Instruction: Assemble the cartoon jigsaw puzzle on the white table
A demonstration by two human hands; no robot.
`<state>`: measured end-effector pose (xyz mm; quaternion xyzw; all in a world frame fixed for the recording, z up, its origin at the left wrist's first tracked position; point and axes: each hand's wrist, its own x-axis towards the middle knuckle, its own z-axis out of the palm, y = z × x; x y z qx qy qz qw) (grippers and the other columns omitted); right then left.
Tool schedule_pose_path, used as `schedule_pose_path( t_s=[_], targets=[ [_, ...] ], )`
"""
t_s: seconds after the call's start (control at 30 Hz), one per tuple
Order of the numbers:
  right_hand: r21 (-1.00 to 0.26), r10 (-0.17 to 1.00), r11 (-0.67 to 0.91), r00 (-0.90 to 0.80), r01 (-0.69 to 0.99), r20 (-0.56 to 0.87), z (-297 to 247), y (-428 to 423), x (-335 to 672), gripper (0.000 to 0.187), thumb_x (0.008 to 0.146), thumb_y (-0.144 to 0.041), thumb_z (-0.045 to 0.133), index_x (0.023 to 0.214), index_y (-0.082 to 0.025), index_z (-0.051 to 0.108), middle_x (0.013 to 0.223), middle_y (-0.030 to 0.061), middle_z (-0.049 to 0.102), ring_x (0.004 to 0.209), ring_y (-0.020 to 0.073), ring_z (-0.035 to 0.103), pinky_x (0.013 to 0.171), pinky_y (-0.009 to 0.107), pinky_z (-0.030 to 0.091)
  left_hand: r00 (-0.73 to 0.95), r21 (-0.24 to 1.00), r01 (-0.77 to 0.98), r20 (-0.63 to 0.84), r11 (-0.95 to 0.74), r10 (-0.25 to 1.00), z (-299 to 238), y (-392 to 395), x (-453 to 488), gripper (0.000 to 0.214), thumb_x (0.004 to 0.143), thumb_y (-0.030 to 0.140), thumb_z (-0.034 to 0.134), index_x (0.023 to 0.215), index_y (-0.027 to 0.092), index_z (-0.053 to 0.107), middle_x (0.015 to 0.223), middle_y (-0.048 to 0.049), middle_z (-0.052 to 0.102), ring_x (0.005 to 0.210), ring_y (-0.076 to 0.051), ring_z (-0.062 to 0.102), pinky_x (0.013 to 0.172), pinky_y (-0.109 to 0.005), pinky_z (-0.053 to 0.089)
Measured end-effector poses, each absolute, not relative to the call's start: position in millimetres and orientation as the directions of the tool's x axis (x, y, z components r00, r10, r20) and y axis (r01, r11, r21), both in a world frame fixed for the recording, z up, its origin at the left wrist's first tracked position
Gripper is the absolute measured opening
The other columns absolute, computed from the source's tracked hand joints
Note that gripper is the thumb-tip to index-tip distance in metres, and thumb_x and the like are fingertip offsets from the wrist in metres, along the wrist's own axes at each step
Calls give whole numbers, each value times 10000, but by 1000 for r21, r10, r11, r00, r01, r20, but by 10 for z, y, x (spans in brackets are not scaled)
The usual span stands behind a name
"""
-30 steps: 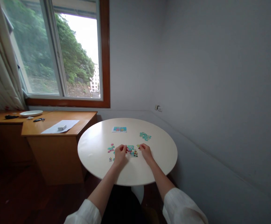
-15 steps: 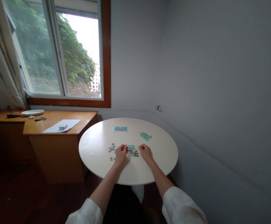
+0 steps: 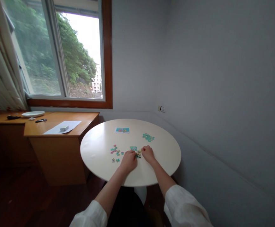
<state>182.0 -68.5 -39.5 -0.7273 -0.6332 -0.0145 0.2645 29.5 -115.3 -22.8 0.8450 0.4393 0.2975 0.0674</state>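
A partly joined jigsaw puzzle (image 3: pixel 133 148) lies on the round white table, with teal at its top and a small figure at its lower right. My left hand (image 3: pixel 129 160) rests over its left and middle part, fingers bent and closed against it, hiding much of it. At the puzzle's right edge is my right hand (image 3: pixel 148 154), its thumb and fingers pinched on a small puzzle piece (image 3: pixel 140 151) with yellow on it, mostly covered by the fingertips. Several loose pieces (image 3: pixel 114 149), pink and teal, are scattered left of my left hand.
Farther back, a pile of teal pieces (image 3: pixel 148 137) sits at the right and a picture card (image 3: pixel 122 130) at the centre-left. The white table (image 3: pixel 97 138) stands by a wooden desk (image 3: pixel 90 118) holding paper, a small white box (image 3: pixel 64 128) and a plate (image 3: pixel 33 114). Walls border the right.
My left hand has moved right, from the puzzle's left edge onto its middle, uncovering loose pieces at the left. My right hand stays at the right edge, nearly still.
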Motion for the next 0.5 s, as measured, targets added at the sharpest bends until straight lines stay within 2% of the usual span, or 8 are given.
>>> schedule_pose_path(
  t_s=[0.13,0.5],
  targets=[
    [-355,912,-51,188,933,365,-402,-678,1829,266,771,-221,450,703,-152,697,851,106,635,720,147,546,669,228,341,463,354,694,447,-626,766,-259,-1141,296,320,656,54,436,858,135,671,921,-99,652,910,-204,565,886,-324,402],
    [-454,906,-16,205,891,371,-430,-652,1856,219,728,-282,548,595,-154,666,758,78,637,671,142,540,640,228,358,447,374,690,454,-620,771,-305,-1103,292,342,654,61,444,890,142,677,965,-94,650,944,-207,551,902,-333,405]
  ],
)
